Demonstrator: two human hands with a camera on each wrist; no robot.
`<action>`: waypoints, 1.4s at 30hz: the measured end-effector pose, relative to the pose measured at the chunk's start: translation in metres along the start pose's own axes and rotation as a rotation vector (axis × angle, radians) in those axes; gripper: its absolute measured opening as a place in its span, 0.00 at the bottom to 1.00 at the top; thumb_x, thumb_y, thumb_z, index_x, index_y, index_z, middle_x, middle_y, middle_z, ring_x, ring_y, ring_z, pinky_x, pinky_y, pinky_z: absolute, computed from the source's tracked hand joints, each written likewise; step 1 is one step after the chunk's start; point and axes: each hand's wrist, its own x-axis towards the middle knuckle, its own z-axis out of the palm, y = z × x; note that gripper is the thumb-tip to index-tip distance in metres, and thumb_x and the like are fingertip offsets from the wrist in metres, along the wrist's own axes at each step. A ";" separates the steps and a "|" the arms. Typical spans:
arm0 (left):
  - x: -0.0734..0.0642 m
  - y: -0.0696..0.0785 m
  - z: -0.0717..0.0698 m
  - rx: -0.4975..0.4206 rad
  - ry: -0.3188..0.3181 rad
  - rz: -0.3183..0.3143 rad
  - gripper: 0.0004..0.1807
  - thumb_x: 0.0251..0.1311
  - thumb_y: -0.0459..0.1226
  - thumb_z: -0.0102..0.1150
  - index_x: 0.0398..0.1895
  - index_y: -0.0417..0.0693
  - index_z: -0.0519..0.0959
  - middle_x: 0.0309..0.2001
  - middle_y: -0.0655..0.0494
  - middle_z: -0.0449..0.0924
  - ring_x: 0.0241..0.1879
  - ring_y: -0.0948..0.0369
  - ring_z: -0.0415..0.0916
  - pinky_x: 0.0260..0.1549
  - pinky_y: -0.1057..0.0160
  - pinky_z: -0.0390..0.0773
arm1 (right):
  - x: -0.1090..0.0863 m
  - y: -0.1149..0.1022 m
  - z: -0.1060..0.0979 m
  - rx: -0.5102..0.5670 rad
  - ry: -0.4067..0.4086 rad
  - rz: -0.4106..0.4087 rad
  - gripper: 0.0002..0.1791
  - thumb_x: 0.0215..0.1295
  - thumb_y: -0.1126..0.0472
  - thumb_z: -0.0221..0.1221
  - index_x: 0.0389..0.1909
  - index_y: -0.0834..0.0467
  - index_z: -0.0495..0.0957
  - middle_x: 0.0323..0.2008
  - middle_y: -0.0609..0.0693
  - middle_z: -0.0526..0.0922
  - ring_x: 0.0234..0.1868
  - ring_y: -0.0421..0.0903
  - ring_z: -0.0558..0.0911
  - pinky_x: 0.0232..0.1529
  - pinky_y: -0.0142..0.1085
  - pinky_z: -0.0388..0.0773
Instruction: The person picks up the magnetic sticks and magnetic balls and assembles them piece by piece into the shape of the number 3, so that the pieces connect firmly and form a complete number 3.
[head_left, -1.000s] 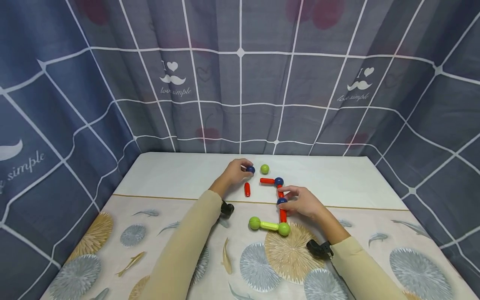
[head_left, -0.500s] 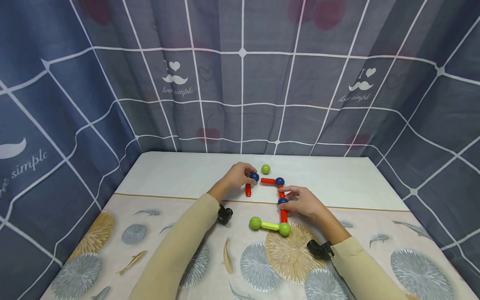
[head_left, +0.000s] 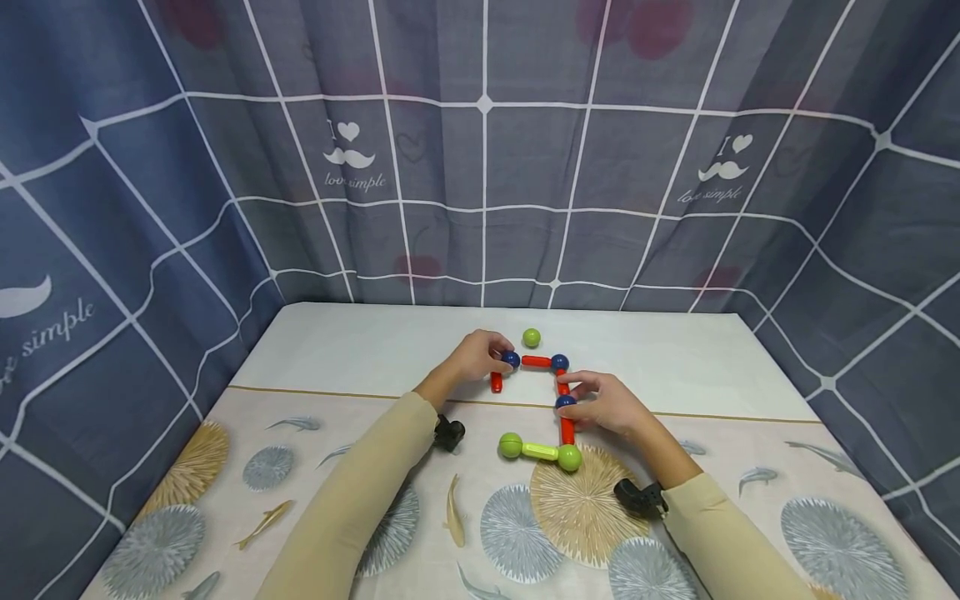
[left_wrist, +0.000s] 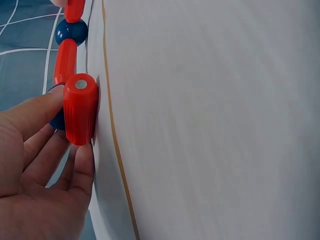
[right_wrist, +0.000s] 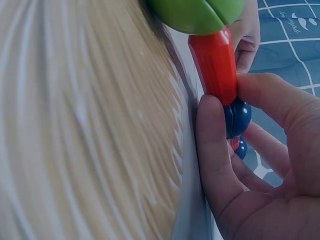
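My left hand [head_left: 477, 353] grips a blue ball [head_left: 511, 360] between thumb and fingers at the far side of the table. In the left wrist view a short red rod [left_wrist: 80, 112] overlaps that ball. The ball sits right at the left end of another red rod [head_left: 536, 362], which runs to a blue corner ball [head_left: 559, 362]. My right hand [head_left: 603, 402] pinches the blue ball [head_left: 565, 402] midway along the chain's right side. From there a red rod [right_wrist: 215, 65] leads to a green ball [head_left: 570, 457], joined by a green rod [head_left: 540, 452] to another green ball [head_left: 511, 445].
One loose green ball [head_left: 532, 337] lies behind the chain. The patterned tablecloth [head_left: 337, 500] covers the near part, with a white strip [head_left: 360, 342] beyond it. A grid-patterned curtain [head_left: 480, 167] hangs around the back and sides.
My left hand has brought the blue ball nearer and rightward, from beside the loose green ball to the left end of the red rod. My right hand has stayed in place.
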 end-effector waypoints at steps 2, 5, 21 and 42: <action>0.000 0.001 0.000 -0.015 -0.006 0.005 0.18 0.60 0.33 0.72 0.54 0.45 0.84 0.52 0.49 0.85 0.49 0.57 0.81 0.57 0.58 0.80 | -0.001 -0.001 0.000 0.005 -0.003 -0.004 0.35 0.54 0.64 0.76 0.65 0.58 0.77 0.45 0.60 0.78 0.28 0.45 0.83 0.33 0.38 0.87; -0.001 0.001 0.001 -0.024 -0.009 0.006 0.18 0.60 0.33 0.72 0.53 0.45 0.83 0.52 0.49 0.85 0.49 0.57 0.81 0.57 0.58 0.80 | -0.001 -0.002 0.000 0.010 -0.004 -0.006 0.35 0.54 0.65 0.76 0.65 0.59 0.77 0.44 0.60 0.78 0.28 0.46 0.82 0.33 0.38 0.87; -0.024 -0.012 -0.014 -0.054 -0.049 0.048 0.18 0.64 0.24 0.58 0.58 0.36 0.76 0.47 0.47 0.86 0.46 0.57 0.81 0.52 0.61 0.81 | -0.001 0.000 0.000 0.015 -0.014 -0.015 0.35 0.55 0.64 0.75 0.66 0.60 0.76 0.45 0.60 0.78 0.28 0.45 0.82 0.33 0.38 0.87; -0.047 -0.011 -0.012 0.233 -0.155 0.168 0.11 0.57 0.28 0.71 0.42 0.48 0.87 0.39 0.57 0.85 0.40 0.62 0.75 0.48 0.62 0.78 | -0.008 0.000 -0.004 0.062 -0.084 -0.041 0.38 0.56 0.66 0.74 0.69 0.61 0.73 0.52 0.66 0.76 0.31 0.48 0.86 0.35 0.42 0.88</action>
